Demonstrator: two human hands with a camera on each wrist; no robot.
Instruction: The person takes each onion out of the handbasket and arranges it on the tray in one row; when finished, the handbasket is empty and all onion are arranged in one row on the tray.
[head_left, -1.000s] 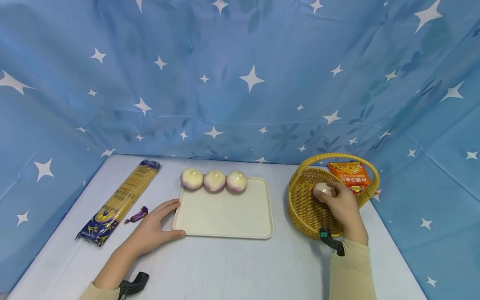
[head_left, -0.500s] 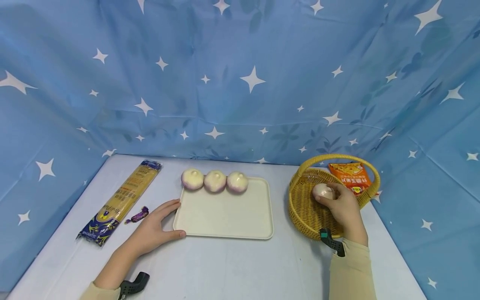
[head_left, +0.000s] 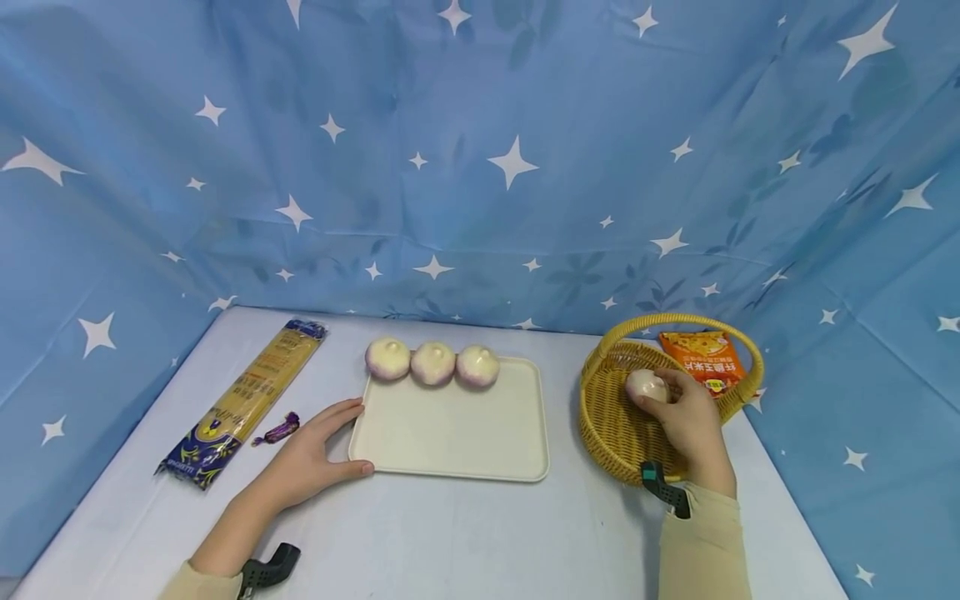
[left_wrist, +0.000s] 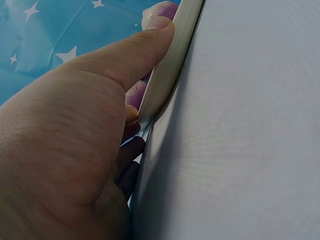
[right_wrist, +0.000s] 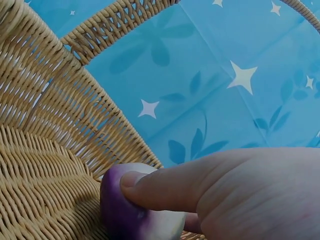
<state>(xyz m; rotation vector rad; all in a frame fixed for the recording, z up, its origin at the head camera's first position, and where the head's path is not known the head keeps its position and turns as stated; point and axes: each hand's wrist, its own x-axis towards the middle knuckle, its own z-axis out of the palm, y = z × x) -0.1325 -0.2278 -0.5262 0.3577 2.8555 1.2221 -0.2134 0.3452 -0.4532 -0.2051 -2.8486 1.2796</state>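
My right hand [head_left: 686,417] reaches into a round wicker basket [head_left: 615,446] and holds a white and purple turnip [head_left: 641,386] inside it. In the right wrist view the thumb lies across that turnip [right_wrist: 120,205], close to the woven wall; the other fingers are mostly hidden. My left hand [head_left: 311,458] lies spread at the left side of a cream rectangular tray [head_left: 453,425], with fingertips and thumb touching its edge. The left wrist view has the thumb on the tray rim [left_wrist: 170,65]. Three similar turnips [head_left: 432,364] stand in a row along the tray's back edge.
Left of the tray lie a spaghetti packet [head_left: 243,400] and a small purple-wrapped candy [head_left: 279,428]. An orange snack bag [head_left: 705,357] sits behind the basket, under its arched handle [head_left: 667,318]. A blue starred curtain [head_left: 480,167] stands around the white table [head_left: 480,533].
The right thumb has slid slightly lower on the turnip in the basket, so more of the turnip shows. The left hand stays at the tray. The head view has shifted a little.
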